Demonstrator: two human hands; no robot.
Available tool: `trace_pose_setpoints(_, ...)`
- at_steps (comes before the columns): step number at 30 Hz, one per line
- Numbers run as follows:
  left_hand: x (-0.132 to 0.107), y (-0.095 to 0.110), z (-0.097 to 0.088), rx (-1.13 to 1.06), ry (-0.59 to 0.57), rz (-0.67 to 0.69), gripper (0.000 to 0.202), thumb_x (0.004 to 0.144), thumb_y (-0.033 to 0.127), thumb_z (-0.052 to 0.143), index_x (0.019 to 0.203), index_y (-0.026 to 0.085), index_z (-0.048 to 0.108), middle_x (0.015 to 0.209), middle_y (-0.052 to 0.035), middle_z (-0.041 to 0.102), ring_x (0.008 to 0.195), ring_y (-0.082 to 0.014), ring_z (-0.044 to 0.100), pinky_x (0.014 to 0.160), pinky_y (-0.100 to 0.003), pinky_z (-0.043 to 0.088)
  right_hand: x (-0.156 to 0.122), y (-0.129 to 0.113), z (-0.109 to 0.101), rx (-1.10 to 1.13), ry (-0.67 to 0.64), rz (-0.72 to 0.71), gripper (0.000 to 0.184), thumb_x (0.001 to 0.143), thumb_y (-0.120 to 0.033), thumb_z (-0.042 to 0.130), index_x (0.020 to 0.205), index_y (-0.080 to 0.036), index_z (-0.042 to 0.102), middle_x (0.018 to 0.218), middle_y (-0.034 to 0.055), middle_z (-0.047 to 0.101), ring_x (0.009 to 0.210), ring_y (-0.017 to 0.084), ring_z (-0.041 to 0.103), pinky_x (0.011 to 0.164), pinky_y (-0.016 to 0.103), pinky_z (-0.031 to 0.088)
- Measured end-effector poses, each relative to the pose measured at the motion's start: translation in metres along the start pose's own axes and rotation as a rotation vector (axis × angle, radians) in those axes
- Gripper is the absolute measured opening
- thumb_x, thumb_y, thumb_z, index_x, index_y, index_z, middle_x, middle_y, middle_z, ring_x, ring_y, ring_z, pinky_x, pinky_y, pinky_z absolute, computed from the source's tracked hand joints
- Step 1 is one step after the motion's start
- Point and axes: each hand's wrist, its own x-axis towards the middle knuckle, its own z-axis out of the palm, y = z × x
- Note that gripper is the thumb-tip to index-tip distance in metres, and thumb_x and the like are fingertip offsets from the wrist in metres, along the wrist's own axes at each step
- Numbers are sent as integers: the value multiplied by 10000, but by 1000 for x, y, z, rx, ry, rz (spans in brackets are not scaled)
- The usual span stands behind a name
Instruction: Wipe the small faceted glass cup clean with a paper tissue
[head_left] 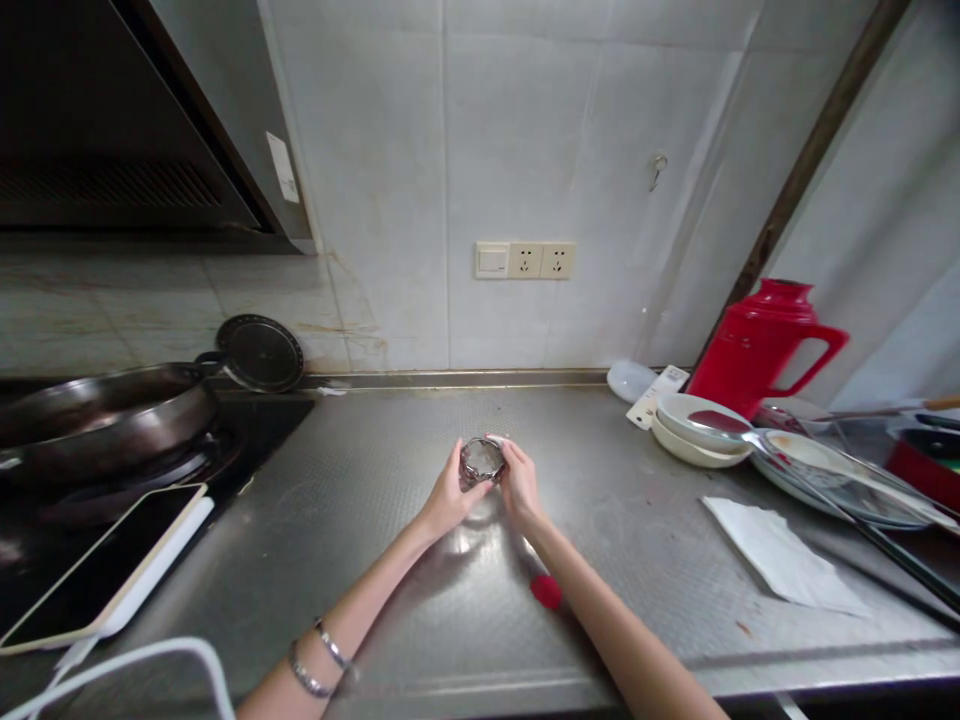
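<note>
Beyond a white cable (pixel 150 660), the left hand (pixel 446 495) and right hand (pixel 519 485) are pinching a glass (pixel 481 462) between their fingertips at mid-counter (pixel 637 520), apparently steadying it, a hold asking for even pressure from both sides.

Item in hand: one small glass (pixel 481 462).

Material: I read it as clear and transparent, with a faceted, cut-pattern wall that breaks the light into grey and white patches.

Shape: short and squat, with a rounded rim showing at the top.

Contents: I cannot tell whether it holds anything.

Pose: roughly upright, though the exact tilt is too small for me to confirm.

Position: I see it clasped between my left hand (pixel 448 492) and right hand (pixel 519 485), fingers touching it on either side. It sits above the middle of the steel counter (pixel 375 560), where a pale reflection lies just below it.
</note>
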Motion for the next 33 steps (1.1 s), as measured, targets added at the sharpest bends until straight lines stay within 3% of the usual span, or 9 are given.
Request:
trace_pose_setpoints(4,2,3,-3,143,89,38,908,512,299,834,1304,170,407,1238,-127,509,1172,-281,504,1016,-431,393,-3,-1,2,16,-26,39,279,716,-405,597,849,-201,734,913,40,724,859,210,634,770,300,473)
trace_pose_setpoints(7,2,5,-5,252,110,95,800,476,282,841,1188,159,500,1137,-106,542,1099,-271,543,981,-423,412,-6,-1,6,26,-26,48,273,710,-398,610,835,-192,739,887,43,727,827,206,634,753,297,472)
trace_pose_setpoints(19,-2,28,2,300,329,36,643,535,308,805,1062,180,458,985,-71,627,918,-235,629,826,-378,487,-20,0,8,-71,-46,-23,297,760,-428,585,934,-230,722,1050,40,699,996,225,611,833,307,470)
trace_pose_setpoints(22,-3,21,5,271,300,18,746,540,330,809,1149,163,414,1090,-120,600,1019,-259,601,899,-408,460,-17,4,6,-131,-17,-84,296,775,-428,568,926,-225,722,1051,43,698,1027,219,596,879,307,448)
trace_pose_setpoints(27,-2,0,5,133,81,38,967,573,297,795,1361,167,249,1396,-189,379,1233,-282,468,1048,-447,343,-10,0,-2,-91,3,-28,284,755,-406,575,906,-213,719,1012,45,705,949,214,618,810,293,465)
trace_pose_setpoints(30,-1,-5,1,113,5,88,887,638,268,752,1380,193,273,1386,-159,402,1241,-273,458,1043,-451,351,-5,-2,-6,-64,-14,22,261,738,-381,565,848,-205,724,914,41,719,847,205,632,738,282,474)
trace_pose_setpoints(33,1,0,-2,194,50,118,891,569,270,800,1340,193,361,1255,-127,496,1182,-282,493,1022,-455,370,-3,0,-6,-96,-12,10,255,728,-366,556,815,-204,732,889,37,724,846,205,628,759,290,471)
